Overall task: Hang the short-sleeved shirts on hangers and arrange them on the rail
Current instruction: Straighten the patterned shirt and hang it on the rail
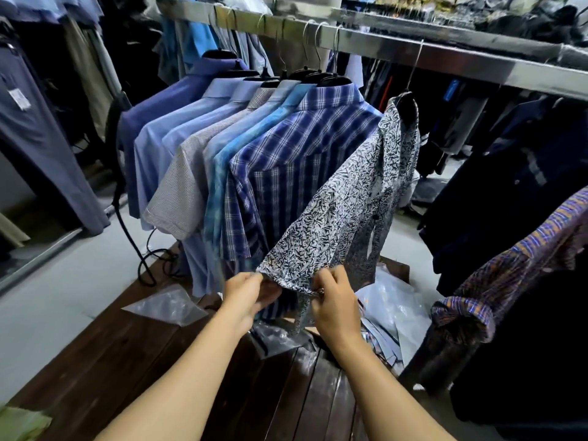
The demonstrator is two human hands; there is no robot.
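Both hands were closed on the hem of one sleeve of the leaf-print shirt: the left hand pinched its near corner and the right hand pinched the bunched cuff just beside it. That shirt hung from a black hanger on the steel rail, last at the right end of a row, just beside the blue plaid shirt. Below the hands lay a dark wooden platform with clear plastic bags on it.

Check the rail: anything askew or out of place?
The leaf-print shirt hangs apart from the tight row of blue shirts, its hanger hook slanted on the rail, sleeve held out by the left hand and right hand. Clear plastic bags litter the wooden boards.
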